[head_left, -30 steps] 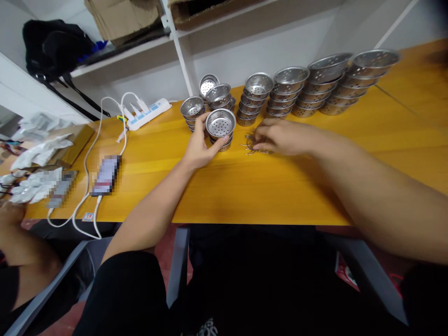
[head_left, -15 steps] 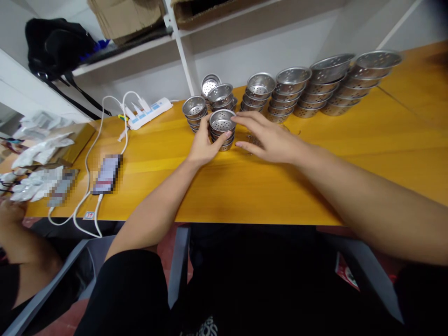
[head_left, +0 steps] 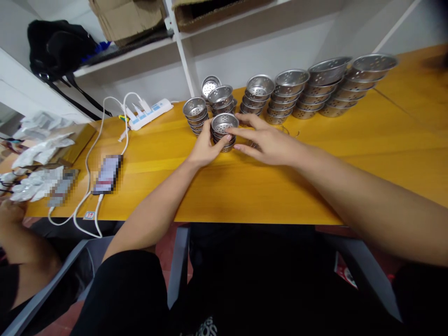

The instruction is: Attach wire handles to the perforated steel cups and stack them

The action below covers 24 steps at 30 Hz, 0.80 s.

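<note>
My left hand (head_left: 206, 148) cups the near-left side of a short stack of perforated metal cups (head_left: 224, 131), thumb on its front wall and fingers curled round behind, so it grips the stack just above the middle of the frame. My right hand (head_left: 271, 141) comes in from the right with its fingers spread and loose; the forefinger lies along the right rim of the top cup, the other fingers rest low beside the stack, and it closes on nothing that I can see. Both hands touch the stack, the left wrapped on it, the right only laid against it. The stack stands upright, axis vertical, open mouths facing up, directly between my two hands.

Just right of the stack, half hidden under my right palm, lie some thin wire pieces (head_left: 290, 131) flat on the yellow table (head_left: 245, 191). Behind the stack, toward the top of the frame, stand more small cup stacks (head_left: 194, 112), touching or nearly so, and further right a row of larger strainer bowls (head_left: 315, 91) runs toward the upper right corner. So the far side is crowded; the bare tabletop lies toward me and to the lower right.

Left of the frame sit a white power strip (head_left: 149, 113), its cables and a phone (head_left: 107, 174), well apart from my hands.
</note>
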Each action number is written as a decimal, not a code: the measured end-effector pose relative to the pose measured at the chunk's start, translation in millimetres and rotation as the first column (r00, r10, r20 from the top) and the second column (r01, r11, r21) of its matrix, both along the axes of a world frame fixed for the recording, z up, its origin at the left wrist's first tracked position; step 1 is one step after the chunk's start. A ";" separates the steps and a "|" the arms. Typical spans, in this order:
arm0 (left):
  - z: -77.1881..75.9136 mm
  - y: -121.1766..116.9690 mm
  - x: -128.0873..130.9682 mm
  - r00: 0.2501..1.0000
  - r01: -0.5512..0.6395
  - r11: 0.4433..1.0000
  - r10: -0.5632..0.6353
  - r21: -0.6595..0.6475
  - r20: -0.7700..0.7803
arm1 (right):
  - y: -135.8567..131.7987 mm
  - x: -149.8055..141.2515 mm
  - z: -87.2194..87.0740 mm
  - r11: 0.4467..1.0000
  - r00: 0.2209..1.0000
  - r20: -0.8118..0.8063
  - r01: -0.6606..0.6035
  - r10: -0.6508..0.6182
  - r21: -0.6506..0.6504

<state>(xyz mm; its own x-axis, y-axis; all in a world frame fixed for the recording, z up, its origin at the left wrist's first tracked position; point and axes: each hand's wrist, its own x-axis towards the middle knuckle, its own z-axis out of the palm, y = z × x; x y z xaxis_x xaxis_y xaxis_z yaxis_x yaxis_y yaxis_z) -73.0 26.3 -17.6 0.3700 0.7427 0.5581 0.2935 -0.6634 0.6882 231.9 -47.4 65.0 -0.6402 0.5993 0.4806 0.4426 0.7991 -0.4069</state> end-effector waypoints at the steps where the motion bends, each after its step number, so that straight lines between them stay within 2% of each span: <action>1: 2.1 -1.5 -0.7 1.000 0.017 1.000 -0.017 -0.020 0.009 | -0.8 0.0 -0.5 1.000 1.000 0.002 0.000 0.000 0.001; 5: 10.0 -9.1 -7.0 0.995 0.098 0.991 -0.097 -0.087 0.024 | -3.5 -0.5 -4.8 1.000 1.000 -0.008 -0.004 0.004 0.007; 8: 23.7 -23.6 -10.8 0.996 0.090 0.990 -0.090 -0.113 0.006 | -1.8 0.0 -9.3 1.000 0.996 -0.090 -0.007 0.009 0.018; 11: 53.9 -46.4 -13.8 0.995 0.056 0.981 -0.071 -0.186 -0.072 | 4.0 2.9 -14.2 1.000 0.980 -0.197 0.027 -0.024 0.009; 14: 92.8 -64.7 -25.0 0.953 0.072 0.964 -0.143 -0.256 -0.269 | 11.0 6.9 -19.1 0.998 0.969 -0.238 0.059 -0.060 -0.013; 17: 123.0 -68.2 -53.2 0.897 0.130 0.921 -0.267 -0.366 -0.351 | 15.8 9.3 -22.1 0.998 0.975 -0.212 0.067 -0.069 -0.016; 20: 138.3 -62.1 -97.8 0.898 0.099 0.882 -0.279 -0.461 -0.340 | 16.8 9.3 -22.1 0.998 0.983 -0.171 0.068 -0.070 -0.013; 22: 140.8 -56.7 -129.9 0.921 0.010 0.853 -0.211 -0.522 -0.326 | 15.9 8.8 -21.1 0.998 0.986 -0.155 0.066 -0.068 -0.017; 24: 136.6 -49.9 -156.3 0.949 -0.125 0.843 -0.052 -0.523 -0.310 | 14.7 8.4 -20.2 0.998 0.987 -0.148 0.059 -0.062 -0.023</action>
